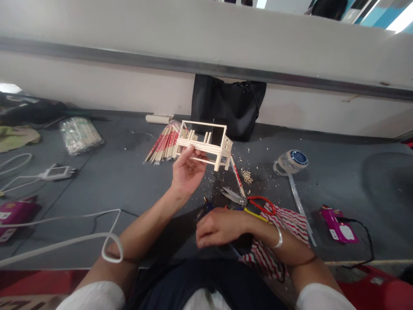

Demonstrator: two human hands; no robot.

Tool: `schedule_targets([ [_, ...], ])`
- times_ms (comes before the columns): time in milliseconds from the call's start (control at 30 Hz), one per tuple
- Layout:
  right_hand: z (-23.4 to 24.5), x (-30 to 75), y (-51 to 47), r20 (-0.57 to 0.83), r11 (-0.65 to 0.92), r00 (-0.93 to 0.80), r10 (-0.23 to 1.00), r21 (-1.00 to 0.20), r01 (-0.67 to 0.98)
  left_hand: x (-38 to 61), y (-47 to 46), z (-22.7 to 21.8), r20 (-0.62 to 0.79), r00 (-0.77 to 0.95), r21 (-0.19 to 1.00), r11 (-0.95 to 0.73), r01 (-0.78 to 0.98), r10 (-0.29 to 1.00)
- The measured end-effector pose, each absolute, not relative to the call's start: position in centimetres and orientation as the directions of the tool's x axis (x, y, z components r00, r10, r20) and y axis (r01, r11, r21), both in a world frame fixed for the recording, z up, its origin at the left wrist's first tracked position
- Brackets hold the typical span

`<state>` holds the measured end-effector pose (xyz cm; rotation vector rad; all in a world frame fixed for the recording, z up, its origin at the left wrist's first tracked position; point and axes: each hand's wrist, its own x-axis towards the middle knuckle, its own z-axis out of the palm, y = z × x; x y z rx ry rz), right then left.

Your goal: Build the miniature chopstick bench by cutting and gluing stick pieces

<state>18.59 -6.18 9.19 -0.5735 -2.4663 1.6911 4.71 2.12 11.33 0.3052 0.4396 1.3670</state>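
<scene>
My left hand is raised over the table, thumb and fingers closed on the lower rails of a small wooden stick model. The model has an open rectangular frame on top, short upright sticks inside and stubby legs. Nearer my body, my right hand is curled with its knuckles up; its fingertips and anything in them are hidden. Just beyond it lie metal snips with red and yellow handles. A red-and-white wrapped chopstick points toward the snips.
Wrapped chopsticks lie behind my left hand, before a black bag. Small wood pieces are scattered about. A glass jar stands right, near a striped cloth. White cables cross the left side.
</scene>
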Motion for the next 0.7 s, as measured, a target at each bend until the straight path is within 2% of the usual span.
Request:
schedule_targets([
  [33, 9.4, 18.8, -6.4, -0.209, 0.449, -0.935, 0.286, -0.833, 0.323, 4.6, 2.2, 11.3, -0.136, 0.138, 0.455, 0.186, -0.871, 0.981],
  [67, 9.5, 18.9, -6.5, -0.275, 0.544, -0.922, 0.272, -0.747, 0.383, 4.6, 2.2, 11.3, -0.15, 0.136, 0.451, 0.19, -0.872, 0.979],
  [133, 9.8, 19.1, -6.5, -0.281, 0.614, -0.882, 0.378, -0.638, 0.465, 4.6, 2.2, 11.4, -0.164, 0.134, 0.443, 0.195, -0.875, 0.977],
  [167, 9.8, 19.2, -6.4, -0.213, 0.594, -0.855, 0.473, -0.639, 0.488, 4.7, 2.1, 11.5, -0.166, 0.136, 0.439, 0.196, -0.877, 0.977],
  [233, 9.9, 19.2, -6.1, -0.015, 0.482, -0.705, 0.71, -0.719, 0.501, 4.9, 1.8, 11.7, -0.169, 0.148, 0.427, 0.208, -0.88, 0.974],
  [300, 9.7, 19.0, -5.8, 0.143, 0.358, -0.432, 0.89, -0.807, 0.469, 5.2, 1.4, 11.9, -0.18, 0.172, 0.417, 0.233, -0.879, 0.968],
  [333, 9.6, 18.9, -5.7, 0.198, 0.323, -0.305, 0.932, -0.835, 0.445, 5.3, 1.2, 11.9, -0.186, 0.186, 0.417, 0.249, -0.874, 0.965],
  [400, 9.1, 18.7, -5.5, 0.275, 0.304, -0.13, 0.953, -0.858, 0.415, 5.7, 0.8, 11.7, -0.192, 0.215, 0.428, 0.279, -0.86, 0.958],
  [467, 8.4, 18.5, -5.4, 0.298, 0.292, -0.049, 0.953, -0.869, 0.398, 6.1, 0.3, 11.4, -0.195, 0.246, 0.441, 0.309, -0.842, 0.949],
  [633, 7.5, 18.3, -5.0, 0.273, 0.243, 0.054, 0.96, -0.918, 0.312, 7.3, -0.7, 10.8, -0.207, 0.257, 0.51, 0.328, -0.795, 0.944],
  [700, 7.6, 18.4, -5.0, 0.233, 0.214, 0.043, 0.972, -0.941, 0.263, 7.6, -0.8, 10.8, -0.199, 0.241, 0.529, 0.311, -0.789, 0.95],
])
